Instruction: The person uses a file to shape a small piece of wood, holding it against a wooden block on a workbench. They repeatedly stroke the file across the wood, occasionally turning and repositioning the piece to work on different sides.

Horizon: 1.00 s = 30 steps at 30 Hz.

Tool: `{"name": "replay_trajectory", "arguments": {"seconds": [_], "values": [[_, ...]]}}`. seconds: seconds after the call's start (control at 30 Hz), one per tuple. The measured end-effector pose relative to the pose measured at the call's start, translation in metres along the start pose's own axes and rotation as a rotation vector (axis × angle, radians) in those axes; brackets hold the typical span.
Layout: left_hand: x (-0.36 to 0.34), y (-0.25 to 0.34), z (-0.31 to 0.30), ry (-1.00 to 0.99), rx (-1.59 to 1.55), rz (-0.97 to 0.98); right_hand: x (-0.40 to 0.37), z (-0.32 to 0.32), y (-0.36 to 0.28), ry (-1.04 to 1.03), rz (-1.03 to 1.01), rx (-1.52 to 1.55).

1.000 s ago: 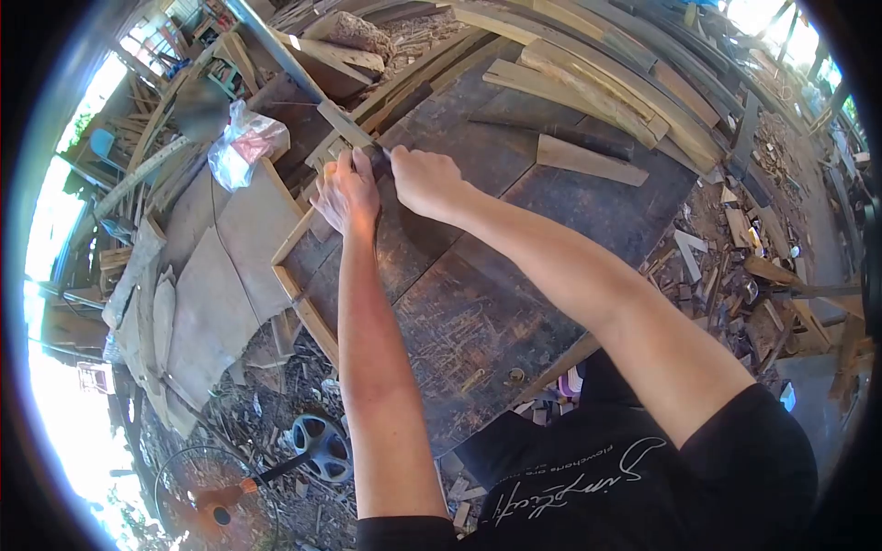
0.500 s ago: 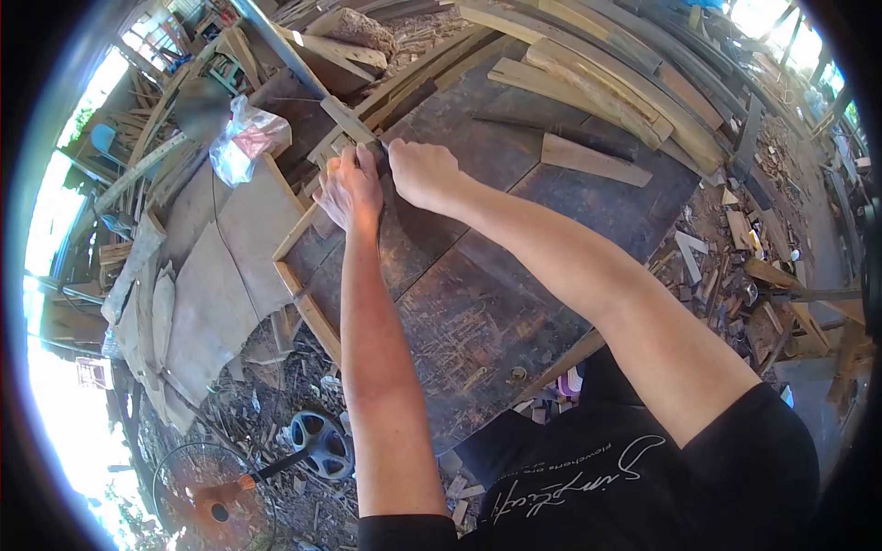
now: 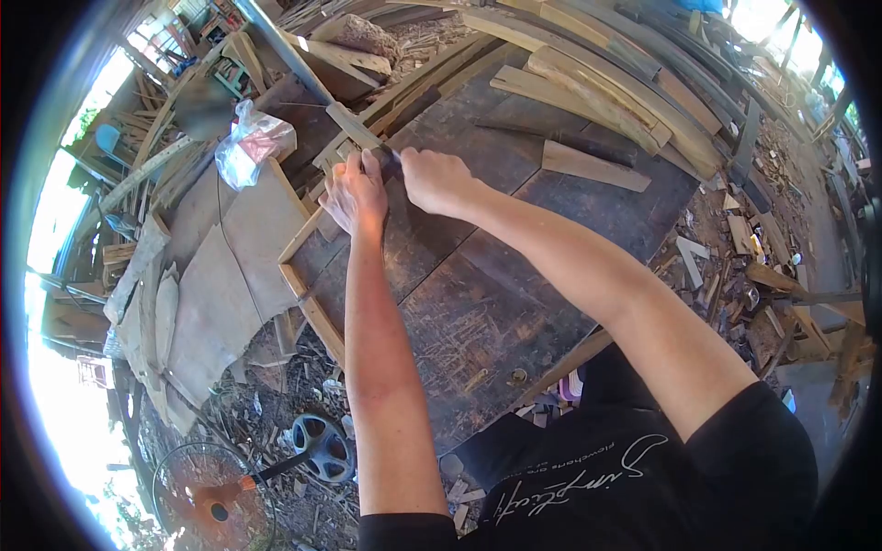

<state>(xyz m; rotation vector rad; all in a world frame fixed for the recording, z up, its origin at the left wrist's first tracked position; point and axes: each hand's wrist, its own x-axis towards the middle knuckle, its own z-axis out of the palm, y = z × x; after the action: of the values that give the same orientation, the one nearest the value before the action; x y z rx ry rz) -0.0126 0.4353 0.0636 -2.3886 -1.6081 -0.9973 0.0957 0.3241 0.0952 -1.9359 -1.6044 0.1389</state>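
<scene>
My left hand (image 3: pixel 355 195) is at the far left edge of a dark worktable (image 3: pixel 496 303), its fingers bent over a small piece of wood (image 3: pixel 347 150) that they mostly hide. Just right of it, my right hand (image 3: pixel 439 182) is closed in a fist. Something dark and narrow shows by its knuckles, but its kind is hidden by the fingers. A wooden strip (image 3: pixel 353 125) runs at a slant just beyond both hands. The hands are close together, with a small gap between them.
Long boards (image 3: pixel 597 92) are stacked along the table's far side, with a loose flat board (image 3: pixel 595 165) nearer. A plastic bag (image 3: pixel 254 147) sits to the left. A fan (image 3: pixel 216 505) stands at lower left. Wood scraps litter the ground on the right.
My right hand has shifted slightly right, a little farther from my left hand. The left hand keeps its place on the wood. The whole view has drifted a little.
</scene>
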Motion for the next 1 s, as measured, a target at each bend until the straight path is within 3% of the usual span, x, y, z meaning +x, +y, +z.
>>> {"name": "replay_trajectory", "arguments": {"seconds": [0.17,0.37,0.57,0.73,1.0], "values": [[-0.005,0.003,-0.005,0.004,0.012,-0.008,-0.046,-0.012,0.015,-0.099,0.071,-0.009],[-0.003,0.005,0.0,0.052,0.029,-0.017,0.014,0.008,-0.004,-0.027,0.065,0.041],[-0.006,0.004,0.003,0.129,0.032,-0.019,-0.054,-0.012,0.011,-0.099,0.044,-0.016],[-0.007,0.01,0.002,0.127,0.051,-0.069,0.002,-0.001,0.001,0.004,0.056,0.015],[-0.011,0.012,0.001,0.084,0.053,-0.097,-0.044,-0.02,0.016,-0.183,0.049,-0.039]]}}
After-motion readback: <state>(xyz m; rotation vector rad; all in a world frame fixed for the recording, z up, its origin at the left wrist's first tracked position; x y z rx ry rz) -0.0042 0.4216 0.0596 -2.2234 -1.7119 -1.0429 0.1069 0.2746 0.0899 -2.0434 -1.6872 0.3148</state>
